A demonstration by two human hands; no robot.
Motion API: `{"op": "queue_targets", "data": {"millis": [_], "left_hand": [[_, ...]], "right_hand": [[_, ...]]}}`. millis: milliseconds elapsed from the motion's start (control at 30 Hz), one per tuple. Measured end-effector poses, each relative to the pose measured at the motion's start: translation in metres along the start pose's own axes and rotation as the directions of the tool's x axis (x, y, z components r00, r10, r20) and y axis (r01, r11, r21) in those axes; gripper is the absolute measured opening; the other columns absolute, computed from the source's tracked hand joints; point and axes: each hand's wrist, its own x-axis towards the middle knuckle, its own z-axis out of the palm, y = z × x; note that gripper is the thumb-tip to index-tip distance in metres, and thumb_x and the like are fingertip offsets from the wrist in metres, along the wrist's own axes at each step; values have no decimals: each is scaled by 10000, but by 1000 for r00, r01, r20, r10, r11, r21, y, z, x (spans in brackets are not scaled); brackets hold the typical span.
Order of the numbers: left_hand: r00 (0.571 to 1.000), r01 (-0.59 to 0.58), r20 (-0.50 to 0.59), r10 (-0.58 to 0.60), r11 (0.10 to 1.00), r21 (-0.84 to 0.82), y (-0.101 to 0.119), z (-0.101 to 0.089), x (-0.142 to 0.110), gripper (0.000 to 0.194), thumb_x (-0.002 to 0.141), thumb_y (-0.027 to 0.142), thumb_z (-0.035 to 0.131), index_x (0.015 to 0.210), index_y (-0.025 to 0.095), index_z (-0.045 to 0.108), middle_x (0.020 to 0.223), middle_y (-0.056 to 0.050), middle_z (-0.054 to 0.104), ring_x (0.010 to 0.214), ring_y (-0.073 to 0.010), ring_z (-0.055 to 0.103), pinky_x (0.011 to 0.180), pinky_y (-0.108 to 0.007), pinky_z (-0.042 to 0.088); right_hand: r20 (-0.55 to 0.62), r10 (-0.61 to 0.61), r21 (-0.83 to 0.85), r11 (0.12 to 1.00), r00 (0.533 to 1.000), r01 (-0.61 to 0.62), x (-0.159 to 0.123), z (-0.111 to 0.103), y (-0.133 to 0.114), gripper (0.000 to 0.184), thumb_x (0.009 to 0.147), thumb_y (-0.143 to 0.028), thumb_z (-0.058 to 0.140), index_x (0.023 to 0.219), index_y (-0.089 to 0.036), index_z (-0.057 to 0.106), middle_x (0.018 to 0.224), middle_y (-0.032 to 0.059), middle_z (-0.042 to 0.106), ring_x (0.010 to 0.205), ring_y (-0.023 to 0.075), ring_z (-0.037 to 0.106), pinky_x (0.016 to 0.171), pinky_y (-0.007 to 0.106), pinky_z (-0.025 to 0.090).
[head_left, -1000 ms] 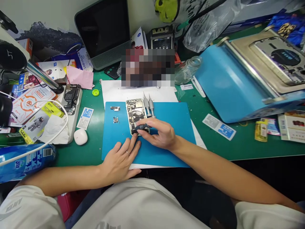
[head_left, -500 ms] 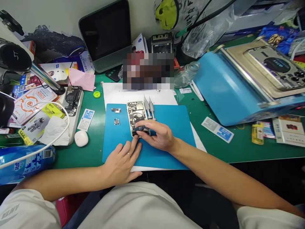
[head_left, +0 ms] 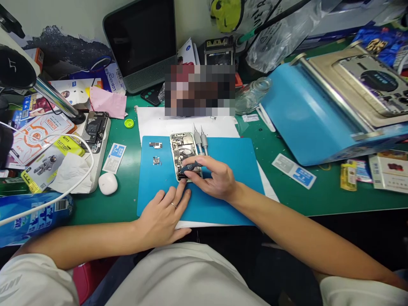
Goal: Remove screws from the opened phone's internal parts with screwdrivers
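An opened phone (head_left: pixel 182 149) with its insides bare lies on a blue work mat (head_left: pixel 236 170). My right hand (head_left: pixel 215 177) is closed round a grey screwdriver (head_left: pixel 190 167) whose tip is down at the phone's lower end. My left hand (head_left: pixel 164 212) lies flat on the mat with fingers stretched out; its fingertips touch the phone's bottom edge. Two more grey screwdrivers (head_left: pixel 200 141) lie side by side just right of the phone. Two small removed parts (head_left: pixel 155 152) sit on the mat to the phone's left.
A second opened phone (head_left: pixel 94 129) rests on a white block at the left, near a white earbud case (head_left: pixel 107 183) and a white cable (head_left: pixel 63 191). A dark tablet (head_left: pixel 142 42) stands at the back. A blue-matted machine (head_left: pixel 321 106) fills the right side.
The screwdriver handle in my right hand has tilted up slightly over the phone. My left hand stays where it was; the view shifted a little.
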Motion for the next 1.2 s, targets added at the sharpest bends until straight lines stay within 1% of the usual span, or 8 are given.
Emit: {"op": "queue_targets", "data": {"millis": [200, 333, 433, 567, 667, 800, 967, 1200], "left_hand": [[1000, 1, 7, -1, 1000, -10, 1, 3, 0, 898, 1005, 682, 428, 1619, 36, 317, 1678, -246, 287, 1306, -365, 490, 1009, -412, 368], [1000, 0, -21, 0, 1000, -7, 1, 3, -1, 882, 1009, 678, 423, 1607, 36, 341, 1680, -241, 284, 1298, -350, 490, 998, -416, 375], [1000, -1, -29, 1, 1000, -5, 1, 3, -1, 881, 1006, 680, 433, 1598, 32, 357, 1675, -243, 296, 1303, -347, 484, 994, -417, 376], [1000, 0, -14, 0, 1000, -2, 2, 3, 0, 878, 1012, 681, 413, 1602, 34, 355, 1646, -247, 357, 1285, -350, 500, 992, -413, 376], [1000, 1, -5, -1, 1000, -3, 1, 3, 0, 883, 1012, 688, 405, 1608, 38, 347, 1618, -246, 407, 1283, -348, 505, 996, -408, 375], [999, 15, -41, -15, 1000, 4, 1, 5, 0, 879, 1001, 702, 422, 1591, 51, 390, 1586, -235, 461, 1290, -340, 498, 1001, -414, 370], [995, 23, -96, -23, 1000, 0, 1, 5, -1, 844, 985, 700, 459, 1541, 66, 476, 1612, -217, 433, 1259, -323, 510, 981, -409, 361], [996, 24, -84, -24, 1000, -2, 0, 5, 0, 824, 1003, 690, 428, 1549, 74, 469, 1539, -207, 529, 1263, -330, 506, 984, -411, 352]], "right_hand": [[3, 21, 8, 1000, 1000, -21, -2, 0, 0, 757, 900, -91, 715, 1538, -306, 368, 1105, 71, 783, 910, 210, 797, 721, 330, 709], [-1, 3, -20, 1000, 1000, -3, -1, 0, -1, 732, 922, -102, 691, 1548, -283, 357, 1059, 76, 780, 895, 207, 796, 689, 321, 707], [1, -15, -34, 999, 1000, 15, 2, 0, -2, 715, 927, -104, 690, 1543, -265, 365, 1040, 81, 780, 897, 213, 796, 698, 328, 712], [44, -35, -42, 998, 998, 36, 5, -1, -3, 684, 940, -128, 693, 1520, -293, 371, 1050, 67, 778, 928, 214, 797, 735, 351, 718], [54, -65, -56, 996, 996, 68, 7, -1, -4, 696, 921, -121, 719, 1508, -275, 378, 1045, 73, 778, 923, 213, 795, 737, 344, 713], [46, -61, -75, 995, 997, 65, 9, 1, -5, 704, 917, -97, 706, 1514, -260, 370, 1054, 86, 775, 911, 205, 785, 734, 332, 698], [36, -60, -67, 996, 998, 62, 11, 2, -5, 664, 934, -80, 650, 1517, -227, 367, 1024, 99, 757, 920, 208, 770, 736, 336, 691], [50, -55, -41, 998, 997, 57, 10, 4, -6, 642, 951, -76, 610, 1511, -246, 345, 1041, 99, 730, 922, 196, 745, 737, 350, 692]]}}
